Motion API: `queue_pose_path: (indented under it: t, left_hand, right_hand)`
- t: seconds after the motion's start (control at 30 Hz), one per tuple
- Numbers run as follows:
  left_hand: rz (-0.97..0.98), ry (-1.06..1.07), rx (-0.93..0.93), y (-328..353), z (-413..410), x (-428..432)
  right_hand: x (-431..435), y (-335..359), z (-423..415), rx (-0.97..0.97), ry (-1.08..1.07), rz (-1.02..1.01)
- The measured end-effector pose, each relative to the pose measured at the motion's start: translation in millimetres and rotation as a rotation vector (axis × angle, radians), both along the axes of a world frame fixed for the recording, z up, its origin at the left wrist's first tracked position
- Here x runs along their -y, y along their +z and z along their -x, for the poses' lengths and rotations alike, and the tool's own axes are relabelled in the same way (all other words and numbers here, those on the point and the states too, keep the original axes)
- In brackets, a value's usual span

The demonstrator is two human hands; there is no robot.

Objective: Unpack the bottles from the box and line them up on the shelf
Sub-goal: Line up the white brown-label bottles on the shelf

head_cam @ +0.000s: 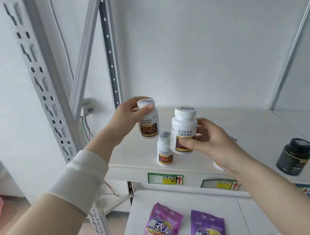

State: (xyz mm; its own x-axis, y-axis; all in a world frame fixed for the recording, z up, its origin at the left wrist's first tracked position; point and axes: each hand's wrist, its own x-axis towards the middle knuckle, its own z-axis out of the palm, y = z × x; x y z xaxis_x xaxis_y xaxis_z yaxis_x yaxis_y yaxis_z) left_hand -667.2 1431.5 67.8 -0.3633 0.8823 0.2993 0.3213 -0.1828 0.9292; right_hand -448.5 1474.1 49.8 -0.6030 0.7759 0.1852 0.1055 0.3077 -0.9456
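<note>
- A black round plastic jar (294, 156) sits at 4 o'clock on the white metal shelf (249, 135); purple foil pouches (163, 228) lie at 6 o'clock, one tier down.
- A brown-labelled standing bottle (164, 152) is upright near the shelf's front edge.
- The left hand (130, 114) pinches a white plastic bottle (148, 125) by its cap; the right hand (205, 140) grips a tilted twin bottle (183, 129). Both are held above the shelf.

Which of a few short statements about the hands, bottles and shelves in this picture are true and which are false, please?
1. The left hand grips the left white bottle near its cap. True.
2. The right hand holds the black jar. False: it holds the right white bottle; the black jar stands untouched on the upper shelf.
3. A third white bottle stands upright on the upper shelf. True.
4. The two purple pouches lie on the upper shelf. False: they lie on the lower shelf.
</note>
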Motion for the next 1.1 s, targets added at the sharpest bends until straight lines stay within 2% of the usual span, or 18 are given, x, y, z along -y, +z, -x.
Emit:
queue_pose_path:
  t: [0.23, 0.5, 0.83, 1.1]
  left_hand:
    - [-0.002, -0.025, -0.028, 6.5, 52.5, -115.1]
    - [0.116, -0.079, 0.021, -30.7, 94.5, -227.0]
    - [0.201, -0.143, 0.002, -60.2, 95.7, -287.5]
    - [0.213, -0.174, -0.005, -64.7, 93.1, -309.0]
  right_hand:
    - [-88.6, 31.0, 63.8, 0.123, -0.062, -0.111]
    - [-175.2, 0.3, 117.5, 0.378, -0.063, -0.047]
    - [-221.2, -41.6, 144.2, 0.447, -0.118, 0.006]
    - [-237.9, -51.1, 150.8, 0.428, -0.144, -0.003]
